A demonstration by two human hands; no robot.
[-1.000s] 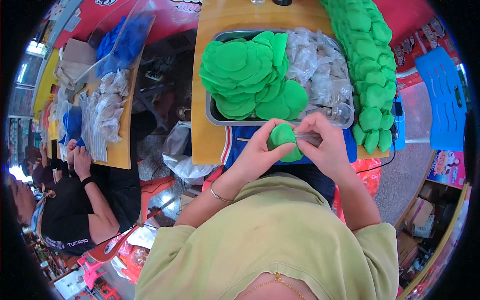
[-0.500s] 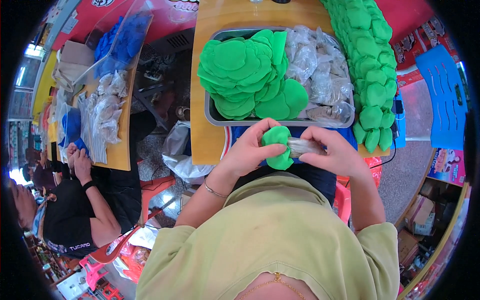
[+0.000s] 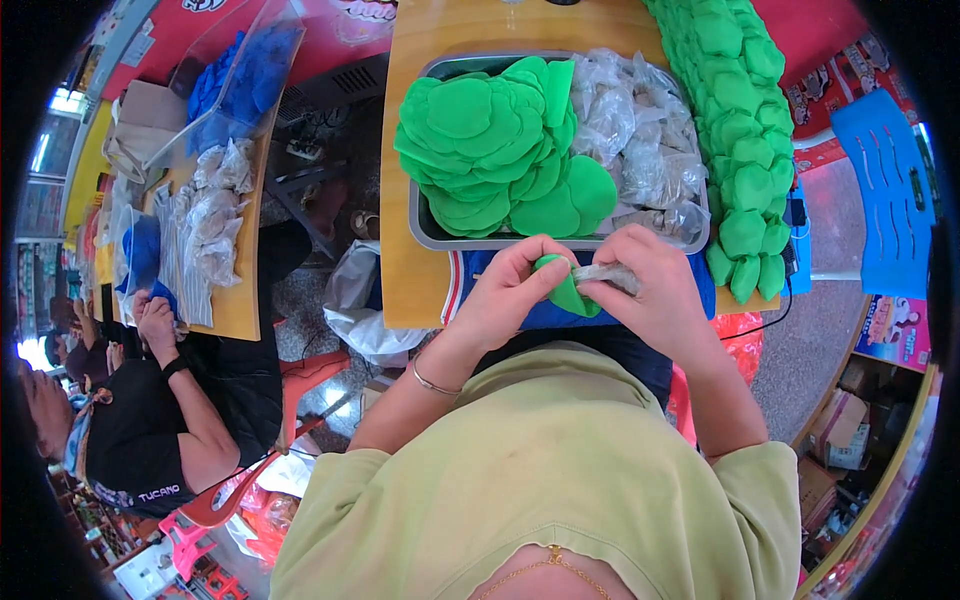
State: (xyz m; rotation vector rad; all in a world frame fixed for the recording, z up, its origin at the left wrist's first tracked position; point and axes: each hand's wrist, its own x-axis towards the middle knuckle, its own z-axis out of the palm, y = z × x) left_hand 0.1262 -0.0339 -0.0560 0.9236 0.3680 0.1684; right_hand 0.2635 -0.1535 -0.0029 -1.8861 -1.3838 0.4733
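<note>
At the table's front edge, a soft green piece [image 3: 570,290] is pinched in my left hand [image 3: 508,290]; it looks folded or gathered, and the fingers hide part of it. My right hand [image 3: 655,295] grips a small clear plastic bag [image 3: 614,277] with greyish contents, its narrow end against the green piece. Whether that end is inside the green piece I cannot tell. Just beyond my hands is a grey metal tray [image 3: 440,240]. Flat, rounded green pieces [image 3: 465,130] are heaped in its left side, and filled clear bags [image 3: 640,130] lie in its right.
Plump green lumps [image 3: 745,180] stand in rows along the table's right side. A blue plastic chair [image 3: 880,180] is at the right. To the left, a co-worker [image 3: 190,410] handles blue material at another table [image 3: 245,310] with clear bags. White bagging [image 3: 370,310] hangs between the tables.
My right hand has moved left and slightly up, bringing the bag closer to my left hand. The green piece was spread wider before and now shows smaller between my fingers.
</note>
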